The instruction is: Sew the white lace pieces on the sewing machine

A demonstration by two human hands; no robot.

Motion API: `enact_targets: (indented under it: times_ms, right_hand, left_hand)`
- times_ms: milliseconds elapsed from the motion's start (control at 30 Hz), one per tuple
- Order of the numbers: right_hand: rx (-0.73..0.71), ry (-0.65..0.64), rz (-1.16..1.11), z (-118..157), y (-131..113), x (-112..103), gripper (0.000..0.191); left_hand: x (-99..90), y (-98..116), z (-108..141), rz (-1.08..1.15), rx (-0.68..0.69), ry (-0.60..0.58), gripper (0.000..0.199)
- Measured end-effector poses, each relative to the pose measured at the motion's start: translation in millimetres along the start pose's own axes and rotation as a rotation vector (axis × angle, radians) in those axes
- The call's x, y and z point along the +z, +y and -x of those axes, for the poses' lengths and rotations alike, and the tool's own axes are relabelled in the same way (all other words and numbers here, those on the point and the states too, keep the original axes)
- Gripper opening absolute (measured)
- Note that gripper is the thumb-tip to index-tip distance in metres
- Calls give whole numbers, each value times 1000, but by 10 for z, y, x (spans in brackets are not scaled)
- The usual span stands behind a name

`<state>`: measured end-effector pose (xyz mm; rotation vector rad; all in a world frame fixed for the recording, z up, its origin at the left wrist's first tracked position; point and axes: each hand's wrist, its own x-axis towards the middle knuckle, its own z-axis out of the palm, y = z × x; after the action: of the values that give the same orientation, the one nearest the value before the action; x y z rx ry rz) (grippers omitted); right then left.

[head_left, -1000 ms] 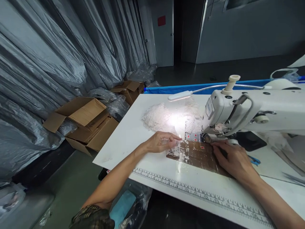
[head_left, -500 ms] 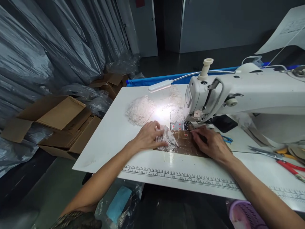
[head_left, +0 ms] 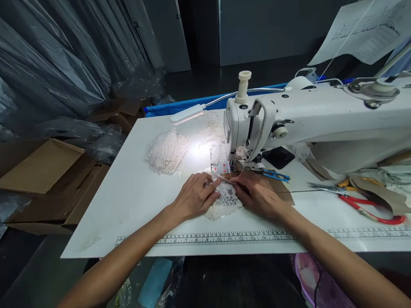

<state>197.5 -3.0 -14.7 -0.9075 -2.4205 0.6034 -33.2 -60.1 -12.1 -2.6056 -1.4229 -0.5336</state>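
Note:
A piece of white lace [head_left: 224, 204] lies between my hands, just in front of the white sewing machine [head_left: 308, 113]. Its upper left edge is pinched by the thumb and fingers of my left hand [head_left: 193, 196]. My right hand [head_left: 258, 191] grips the upper right edge with closed fingertips. Beneath that hand a brown sheet [head_left: 282, 188] shows in part. Close behind the lace are the presser foot and metal plate [head_left: 221, 167], which has red marks. A pile of pale lace [head_left: 168, 150] rests to the left, with more loose lace [head_left: 218, 124] behind the needle area.
Blue thread snips [head_left: 276, 175] and red-handled scissors [head_left: 369, 205] lie to the right. A lit lamp [head_left: 188, 114] hangs over the table [head_left: 128, 201]. A printed ruler [head_left: 218, 239] runs along the front edge. Cardboard boxes [head_left: 41, 167] stand at the left.
My right hand has moved from the brown sheet to the lace. The lace is now spread between both hands, nearer the front. The view has swung to the right.

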Motion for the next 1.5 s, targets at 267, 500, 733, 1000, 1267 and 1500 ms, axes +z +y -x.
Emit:
enact_targets:
  times_ms: [267,500,733,1000,1267,1500]
  right_hand:
    - [351,26,-363,-32,125,-118,28]
    - [375,9,-350,-51,130,-154,29]
    - [374,20,-214,-72,114,-182,34]
    - [411,-52,-141,-37,-19,-256,26]
    - [107,-81,-82,5,-11,-71,17]
    - [50,-93,-154,-6,-21,-139,17]
  left_hand:
    - [-106,-166,-19,235,-130,157,32]
    - [-2,26,-131,214,162,46,35]
    - [92,-135,-384,99,284,-222,49]
    - [114,-192,-384,116,217,155,23]
    - [141,-59,-374,176,335,256,32]
    - [225,-86,-374,332,277,48,18]
